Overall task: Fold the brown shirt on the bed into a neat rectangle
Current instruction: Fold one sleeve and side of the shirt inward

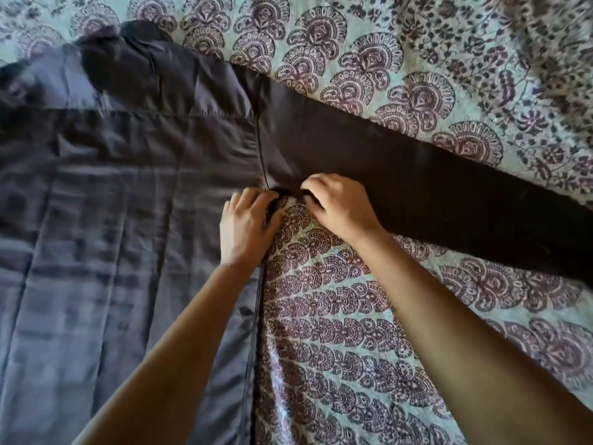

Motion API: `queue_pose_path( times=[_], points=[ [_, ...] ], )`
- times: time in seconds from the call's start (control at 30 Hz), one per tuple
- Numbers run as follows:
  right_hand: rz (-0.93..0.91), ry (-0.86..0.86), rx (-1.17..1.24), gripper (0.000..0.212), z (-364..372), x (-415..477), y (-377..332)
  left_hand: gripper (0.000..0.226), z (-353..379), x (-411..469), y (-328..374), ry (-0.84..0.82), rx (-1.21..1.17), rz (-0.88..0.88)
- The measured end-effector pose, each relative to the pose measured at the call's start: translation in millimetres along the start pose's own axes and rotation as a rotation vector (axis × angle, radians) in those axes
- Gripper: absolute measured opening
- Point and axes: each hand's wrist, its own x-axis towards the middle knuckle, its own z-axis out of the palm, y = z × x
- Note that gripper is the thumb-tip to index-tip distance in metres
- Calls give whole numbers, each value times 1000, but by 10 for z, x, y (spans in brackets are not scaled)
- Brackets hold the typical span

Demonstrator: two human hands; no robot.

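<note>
Teal paisley quilt [353,332] under dark brown satin shirt [128,187]. Left hand [247,226] pinching underarm seam; right hand [340,203] gripping sleeve [433,194] edge.

Brown shirt [128,187] lies flat across the patterned bedspread [353,316], collar [138,43] at the far end, one sleeve [417,187] stretched out to the right. Both my hands meet at the armpit. My left hand [247,226] curls its fingers round the shirt's side edge, and my right hand [340,203] pinches the sleeve's lower edge just beside it. The shirt's left part looks blurred.
</note>
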Motion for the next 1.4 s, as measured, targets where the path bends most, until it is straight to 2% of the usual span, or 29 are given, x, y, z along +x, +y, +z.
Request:
queue_pose_path(
  times=[0.17, 0.3, 0.4, 0.47, 0.57, 0.67, 0.73, 0.87, 0.93, 1.03, 1.1, 1.27, 1.4],
  points=[
    [2, -26, -60, 14, -146, -63, 107, 24, -18, 88, 76, 12, 105, 6],
    [40, -5, -30, 14, -126, -158, 76, 11, -34, 204, 131, -116, 301, 73],
    [88, 28, -18, 14, -95, -194, 15, 11, -45, 287, 107, -142, 366, 152],
    [124, 43, -71, 12, -90, -205, 13, 9, -68, 284, 32, -121, 224, 173],
    [128, 9, -173, 10, -75, -223, 44, 20, -46, 196, -94, -34, 17, 191],
    [96, -56, -176, 27, -96, -272, 41, 25, -27, 155, -127, -16, -8, 205],
    [125, 13, -138, 30, -126, -275, 31, 30, -64, 222, -89, 26, -115, 125],
    [177, 154, -72, 30, -24, -51, -37, 39, -120, 530, -81, 252, -360, -174],
    [234, 101, -52, 43, 66, 183, -118, 43, -81, 784, -113, 214, -242, -208],
    [324, -75, -61, 57, 223, 458, -202, 47, 65, 1169, -170, -50, 24, -125],
    [355, -134, -139, 62, 344, 471, -137, 52, 197, 1318, -217, -150, 110, -100],
    [396, -156, -266, 79, 283, 291, 131, 53, 293, 1337, -263, -111, 197, -65],
    [497, -122, -307, 76, 13, -27, 499, 53, 281, 1343, -251, -124, 207, -63]
  ],
)
